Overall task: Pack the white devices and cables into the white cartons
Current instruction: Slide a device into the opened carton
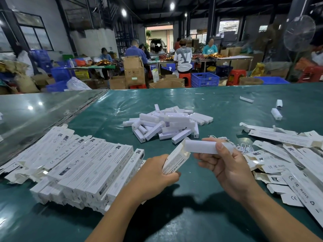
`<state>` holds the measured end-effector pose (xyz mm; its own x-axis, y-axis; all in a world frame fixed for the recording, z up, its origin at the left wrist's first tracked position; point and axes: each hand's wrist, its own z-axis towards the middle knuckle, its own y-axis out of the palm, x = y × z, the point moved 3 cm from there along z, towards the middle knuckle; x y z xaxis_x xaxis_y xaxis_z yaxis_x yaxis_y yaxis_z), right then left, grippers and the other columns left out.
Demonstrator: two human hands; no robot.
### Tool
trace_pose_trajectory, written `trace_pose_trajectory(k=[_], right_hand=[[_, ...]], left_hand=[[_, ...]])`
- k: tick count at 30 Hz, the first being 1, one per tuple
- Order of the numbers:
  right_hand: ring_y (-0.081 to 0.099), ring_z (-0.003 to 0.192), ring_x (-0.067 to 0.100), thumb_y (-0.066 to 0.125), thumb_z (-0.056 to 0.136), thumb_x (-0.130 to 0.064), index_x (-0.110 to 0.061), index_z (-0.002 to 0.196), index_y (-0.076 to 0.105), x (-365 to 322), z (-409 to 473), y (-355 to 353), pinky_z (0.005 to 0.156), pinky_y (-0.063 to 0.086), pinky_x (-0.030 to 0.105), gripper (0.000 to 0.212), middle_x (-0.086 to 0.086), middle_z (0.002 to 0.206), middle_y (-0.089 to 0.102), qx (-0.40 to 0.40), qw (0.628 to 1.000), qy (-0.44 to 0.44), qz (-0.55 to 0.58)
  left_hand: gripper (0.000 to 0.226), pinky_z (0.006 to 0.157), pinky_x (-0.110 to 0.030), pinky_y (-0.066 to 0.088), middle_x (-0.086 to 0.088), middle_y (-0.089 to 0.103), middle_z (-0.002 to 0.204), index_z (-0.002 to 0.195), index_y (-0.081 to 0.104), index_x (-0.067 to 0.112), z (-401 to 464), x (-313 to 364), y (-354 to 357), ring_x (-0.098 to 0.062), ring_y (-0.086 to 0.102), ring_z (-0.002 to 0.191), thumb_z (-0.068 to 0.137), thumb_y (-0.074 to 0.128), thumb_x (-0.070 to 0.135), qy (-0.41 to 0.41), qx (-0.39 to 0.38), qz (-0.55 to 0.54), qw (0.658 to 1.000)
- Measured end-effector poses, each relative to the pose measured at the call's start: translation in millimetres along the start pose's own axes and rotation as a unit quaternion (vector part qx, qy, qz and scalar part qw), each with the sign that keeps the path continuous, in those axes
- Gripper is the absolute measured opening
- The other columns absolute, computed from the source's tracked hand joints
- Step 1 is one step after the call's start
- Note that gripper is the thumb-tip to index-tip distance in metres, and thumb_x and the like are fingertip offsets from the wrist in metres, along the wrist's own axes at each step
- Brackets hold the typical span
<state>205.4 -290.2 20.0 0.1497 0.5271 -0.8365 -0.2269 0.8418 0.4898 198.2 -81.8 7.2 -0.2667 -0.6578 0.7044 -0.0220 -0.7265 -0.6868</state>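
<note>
Fingers (220,147) of right hand (227,165) pinch device (202,147), nose at carton (175,160) mouth. Left hand (155,173) grips carton tilted up, flap open, likely to ease insertion. Device pile (167,124) mid-counter (192,198) within reach.

You stood in a packing workshop, a warehouse-like hall with a dark steel-framed ceiling and bare hanging lamps (123,12). Your bench was a long table under green sheeting (227,105), and it bore bulk stock: a heap of identical white devices (167,124), a stacked row of filled white cartons (83,165) and loose flat cartons (288,165). Beyond the bench, other workers (183,56) sat on red plastic stools (185,76) at further tables. Blue plastic crates (204,79) and brown cardboard boxes (133,70) crowded the floor around them. A pedestal fan (299,33) stood at the right, and an open loading doorway (159,38) showed at the back.
</note>
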Motion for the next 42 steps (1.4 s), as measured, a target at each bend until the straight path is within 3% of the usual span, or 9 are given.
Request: trace_pose_trajectory(k=[5,12,19,21,23,26,34,37,42], right_hand=[[0.075,0.069,0.032,0.06,0.084,-0.029,-0.002,0.1,0.069,-1,1,-3,0.054,0.059,0.028,0.033,0.019,0.068,0.07,0.029,0.998,-0.001,-0.047],[0.074,0.066,0.031,0.063,0.084,-0.031,-0.007,0.094,0.075,-1,2,-7,0.054,0.058,0.028,0.028,0.017,0.067,0.069,0.028,0.998,-0.016,-0.054],[0.067,0.053,0.031,0.071,0.08,-0.03,0.012,0.104,0.063,-5,5,-14,0.048,0.052,0.03,0.049,0.024,0.065,0.064,0.045,0.993,-0.035,-0.1],[0.065,0.051,0.03,0.073,0.085,-0.023,0.01,0.103,0.064,-5,6,-15,0.048,0.052,0.03,0.038,0.018,0.058,0.062,0.039,0.993,-0.032,-0.104],[0.062,0.049,0.03,0.065,0.085,-0.024,0.002,0.094,0.07,-6,6,-16,0.048,0.051,0.03,0.029,0.015,0.053,0.057,0.03,0.994,-0.03,-0.102],[0.054,0.045,0.028,0.067,0.084,-0.026,-0.009,0.08,0.076,-12,5,-13,0.045,0.047,0.03,0.019,0.011,0.051,0.05,-0.005,0.992,-0.038,-0.12],[0.047,0.042,0.025,0.069,0.079,-0.037,-0.004,0.078,0.073,-25,4,-16,0.045,0.042,0.027,0.033,0.011,0.049,0.049,-0.033,0.972,-0.068,-0.223],[0.044,0.044,0.023,0.07,0.078,-0.04,-0.008,0.079,0.073,-21,2,-14,0.045,0.038,0.026,0.032,0.011,0.051,0.049,-0.066,0.966,-0.039,-0.247],[0.033,0.047,0.013,0.074,0.078,-0.047,-0.015,0.091,0.053,-7,0,-5,0.042,0.026,0.021,0.04,-0.002,0.059,0.044,-0.082,0.972,-0.009,-0.219]], left_hand=[[0.023,0.047,-0.03,0.043,0.009,0.057,0.059,0.083,0.058,0.023,-2,3,1,-0.011,0.05,0.049,0.077,0.069,0.042,-0.006,-0.018,-0.053,0.998],[0.023,0.05,-0.03,0.043,0.009,0.056,0.064,0.088,0.059,0.021,-5,11,2,-0.008,0.047,0.051,0.08,0.071,0.04,0.013,-0.034,-0.016,0.999],[0.022,0.052,-0.031,0.044,0.008,0.057,0.067,0.09,0.06,0.021,-5,13,1,-0.008,0.049,0.052,0.082,0.071,0.038,0.015,-0.038,-0.02,0.999],[0.023,0.052,-0.032,0.044,0.008,0.058,0.068,0.092,0.061,0.021,-5,13,0,-0.008,0.049,0.053,0.083,0.072,0.038,0.016,-0.039,-0.018,0.999],[0.024,0.05,-0.031,0.044,0.008,0.057,0.068,0.093,0.061,0.02,-6,14,0,-0.009,0.048,0.053,0.082,0.072,0.038,0.021,-0.045,-0.014,0.999],[0.023,0.049,-0.027,0.042,0.009,0.057,0.069,0.095,0.062,0.022,-9,17,2,-0.007,0.048,0.052,0.084,0.072,0.039,0.04,-0.069,-0.015,0.997],[0.025,0.048,-0.02,0.037,0.015,0.053,0.065,0.086,0.057,0.023,-9,17,5,-0.003,0.044,0.05,0.083,0.074,0.041,0.062,-0.092,0.008,0.994],[0.027,0.05,-0.019,0.035,0.016,0.054,0.065,0.081,0.053,0.027,-9,17,8,-0.001,0.043,0.053,0.081,0.074,0.045,0.076,-0.1,0.028,0.992],[0.029,0.051,-0.021,0.036,0.014,0.054,0.066,0.08,0.053,0.024,-7,16,7,-0.002,0.044,0.054,0.081,0.073,0.045,0.081,-0.075,0.023,0.994]])
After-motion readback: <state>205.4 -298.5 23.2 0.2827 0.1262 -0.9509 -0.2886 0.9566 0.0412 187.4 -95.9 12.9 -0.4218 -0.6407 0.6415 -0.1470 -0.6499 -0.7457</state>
